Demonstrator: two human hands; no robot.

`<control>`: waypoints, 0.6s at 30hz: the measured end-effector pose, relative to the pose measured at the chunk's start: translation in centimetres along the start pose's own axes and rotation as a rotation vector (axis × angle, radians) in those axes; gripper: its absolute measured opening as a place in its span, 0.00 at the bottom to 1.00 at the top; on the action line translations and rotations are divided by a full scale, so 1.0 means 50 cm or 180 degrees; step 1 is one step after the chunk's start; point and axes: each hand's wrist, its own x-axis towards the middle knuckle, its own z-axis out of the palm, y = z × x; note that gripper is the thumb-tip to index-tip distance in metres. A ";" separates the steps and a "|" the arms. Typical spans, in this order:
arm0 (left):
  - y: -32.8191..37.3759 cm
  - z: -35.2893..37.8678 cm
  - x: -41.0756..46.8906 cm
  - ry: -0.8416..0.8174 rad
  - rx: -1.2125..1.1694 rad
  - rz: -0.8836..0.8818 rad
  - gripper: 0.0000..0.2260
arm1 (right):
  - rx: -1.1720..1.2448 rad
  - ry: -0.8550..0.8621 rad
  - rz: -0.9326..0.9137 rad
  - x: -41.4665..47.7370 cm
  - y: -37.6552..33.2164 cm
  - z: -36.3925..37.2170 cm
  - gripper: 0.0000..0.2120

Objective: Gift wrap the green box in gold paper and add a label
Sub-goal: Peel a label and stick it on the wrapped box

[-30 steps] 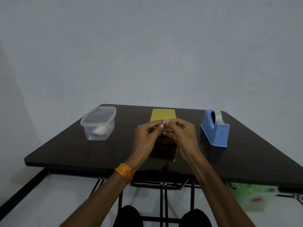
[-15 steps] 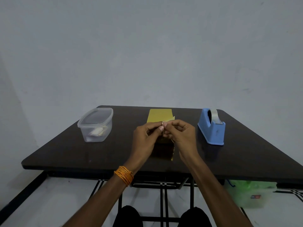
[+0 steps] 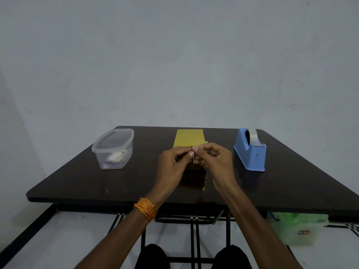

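A plain grey wall (image 3: 174, 65) stands behind a dark table (image 3: 77, 181) with a black metal frame. On the middle of the table lies the gold-wrapped box (image 3: 189, 137), its long side running away from the person. Its top looks matt yellow and its near end face is darker and shiny.

Both hands are held together just above the near half of the box. The left hand (image 3: 172, 167) and the right hand (image 3: 217, 162) meet at the fingertips, and thumb and forefinger of each hand pinch one small pale piece (image 3: 193, 160) between them. The piece is very thin and too small to tell what it is. The other fingers of both hands are curled in. The left wrist carries an orange thread bracelet (image 3: 146, 208).

To the left of the box, well apart from it, stands a clear plastic container (image 3: 114, 150) with a few pale paper pieces (image 3: 115, 157) on its bottom. To the right of the box, also apart from it, stands a blue tape dispenser (image 3: 250, 152) with a roll of clear tape (image 3: 252, 135) in it. Below the table, on the floor to the right of the box, lies a green plastic bag (image 3: 297, 226).
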 end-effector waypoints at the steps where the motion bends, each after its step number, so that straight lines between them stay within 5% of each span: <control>1: 0.000 -0.001 0.000 -0.0015 -0.0002 -0.0007 0.09 | -0.0002 -0.0011 -0.0020 0.000 -0.001 -0.001 0.10; 18: 0.005 0.003 -0.013 0.0001 -0.0158 -0.0084 0.11 | 0.0023 -0.0072 0.0221 -0.010 -0.009 0.001 0.03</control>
